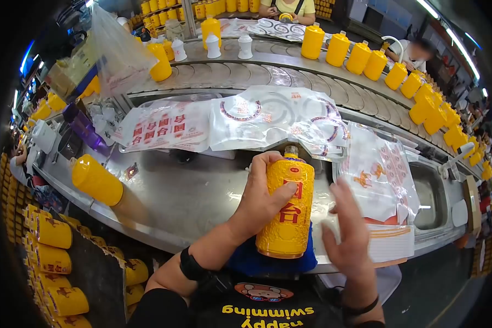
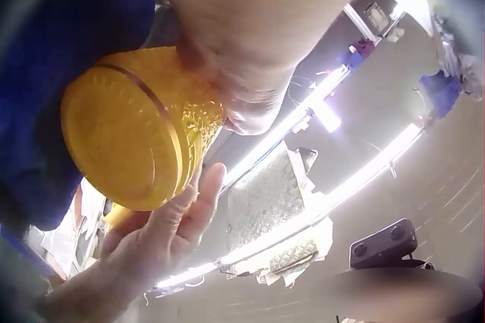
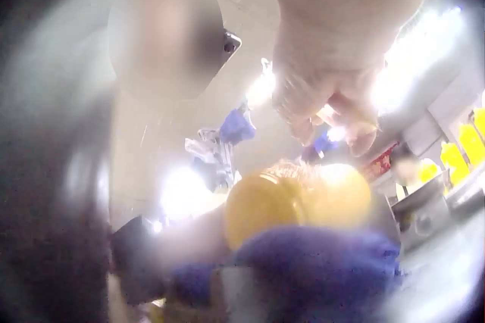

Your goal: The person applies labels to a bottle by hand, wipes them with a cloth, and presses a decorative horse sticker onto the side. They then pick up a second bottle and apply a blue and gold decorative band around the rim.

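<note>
A yellow embossed bottle with red characters and a clear neck leans upright in front of the person, its base toward the body. The left hand grips its upper left side, with the thumb laid across the front. Beneath the bottle lies a blue cloth, seen also as a blue cloth in the right wrist view. To the bottle's right, the right hand is held apart from it, fingers extended and slightly blurred. The left wrist view shows the bottle's round base.
Printed sticker sheets lie along the back of the metal worktable. Another yellow bottle stands at left. Behind runs a curved conveyor with yellow bottles and white caps. A sink is at right; stacked bottles stand lower left.
</note>
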{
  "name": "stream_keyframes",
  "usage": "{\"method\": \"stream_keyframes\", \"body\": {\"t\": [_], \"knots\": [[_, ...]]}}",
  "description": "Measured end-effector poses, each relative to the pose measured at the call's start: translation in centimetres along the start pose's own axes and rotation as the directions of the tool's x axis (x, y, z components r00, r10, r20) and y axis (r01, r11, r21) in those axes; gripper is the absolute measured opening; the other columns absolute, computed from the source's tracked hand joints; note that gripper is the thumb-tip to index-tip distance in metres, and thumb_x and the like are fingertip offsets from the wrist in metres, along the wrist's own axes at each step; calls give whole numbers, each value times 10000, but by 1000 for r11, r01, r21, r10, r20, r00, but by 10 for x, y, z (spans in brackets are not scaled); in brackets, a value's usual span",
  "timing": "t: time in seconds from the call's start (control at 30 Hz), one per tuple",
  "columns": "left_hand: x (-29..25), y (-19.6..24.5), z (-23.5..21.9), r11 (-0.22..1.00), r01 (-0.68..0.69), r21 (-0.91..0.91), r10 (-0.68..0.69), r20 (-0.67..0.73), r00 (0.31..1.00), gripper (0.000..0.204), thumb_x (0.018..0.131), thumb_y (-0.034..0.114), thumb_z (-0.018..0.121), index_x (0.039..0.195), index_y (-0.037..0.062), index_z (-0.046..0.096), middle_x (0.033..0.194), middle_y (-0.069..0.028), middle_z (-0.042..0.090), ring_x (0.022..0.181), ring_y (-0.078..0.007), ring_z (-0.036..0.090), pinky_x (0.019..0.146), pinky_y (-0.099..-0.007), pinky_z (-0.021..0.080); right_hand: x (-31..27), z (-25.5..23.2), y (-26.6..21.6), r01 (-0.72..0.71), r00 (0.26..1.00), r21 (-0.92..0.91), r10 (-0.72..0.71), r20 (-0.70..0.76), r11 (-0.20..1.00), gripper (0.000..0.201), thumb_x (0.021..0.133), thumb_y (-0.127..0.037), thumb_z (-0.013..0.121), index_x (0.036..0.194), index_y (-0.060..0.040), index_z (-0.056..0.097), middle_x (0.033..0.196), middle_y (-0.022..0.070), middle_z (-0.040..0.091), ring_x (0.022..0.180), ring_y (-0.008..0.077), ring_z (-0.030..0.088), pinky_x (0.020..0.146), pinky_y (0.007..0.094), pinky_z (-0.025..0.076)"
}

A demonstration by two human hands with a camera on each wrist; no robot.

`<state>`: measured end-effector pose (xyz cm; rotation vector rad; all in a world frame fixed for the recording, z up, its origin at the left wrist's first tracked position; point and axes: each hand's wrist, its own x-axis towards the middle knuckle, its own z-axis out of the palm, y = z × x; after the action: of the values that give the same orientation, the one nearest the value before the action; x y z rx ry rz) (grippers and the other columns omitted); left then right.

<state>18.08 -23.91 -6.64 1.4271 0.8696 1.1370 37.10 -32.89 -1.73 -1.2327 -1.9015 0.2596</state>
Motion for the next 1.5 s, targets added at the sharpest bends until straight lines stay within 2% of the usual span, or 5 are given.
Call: {"method": "stream_keyframes", "body": {"t": [0.23, 0.33, 0.6, 1.27, 1.5], "knots": [[1, -6, 5, 998, -6, -66, 2, -52, 999, 563, 860, 203, 679, 1281, 22, 351, 1215, -180, 450, 1159, -272, 479, 1028, -368, 390, 129, -13, 11, 100, 876, 123, -146, 460, 987, 176, 856, -84, 659, 1005, -19, 590, 780, 142, 684, 717, 308, 694, 651, 357, 534], [0, -3, 6, 996, 12, -85, -17, -63, 998, 569, 851, 190, 688, 1277, 22, 350, 1212, -179, 449, 1159, -271, 481, 1021, -370, 398, 144, -5, 23, 185, 942, -154, -131, 309, 971, 177, 865, -149, 655, 981, -30, 595, 733, 168, 644, 701, 330, 670, 638, 373, 518], [13, 5, -8, 932, 108, -345, -105, 28, 994, 451, 915, 248, 671, 1214, 10, 429, 1132, -124, 517, 1050, -178, 526, 935, -312, 452, 94, -8, 33, -143, 989, 121, 147, -28, 982, 173, 927, -100, 626, 1068, -10, 579, 771, 142, 664, 689, 203, 672, 629, 316, 511], [23, 4, -8, 987, 24, 159, -29, 31, 999, 410, 949, 207, 627, 1235, 11, 407, 1131, -107, 544, 1001, -122, 587, 862, -256, 511, 46, 5, 29, -307, 941, 509, 337, 34, 804, 209, 950, -49, 608, 1150, 3, 572, 946, 78, 683, 817, 90, 644, 718, 219, 512], [22, 7, -7, 993, 92, -72, -88, 62, 994, 411, 941, 226, 642, 1213, 2, 430, 1110, -116, 554, 991, -139, 583, 866, -273, 507, 60, 1, 34, -408, 906, 544, 397, 144, 733, 244, 917, -38, 628, 1159, -14, 614, 966, 56, 682, 853, 85, 644, 736, 215, 511]]}}
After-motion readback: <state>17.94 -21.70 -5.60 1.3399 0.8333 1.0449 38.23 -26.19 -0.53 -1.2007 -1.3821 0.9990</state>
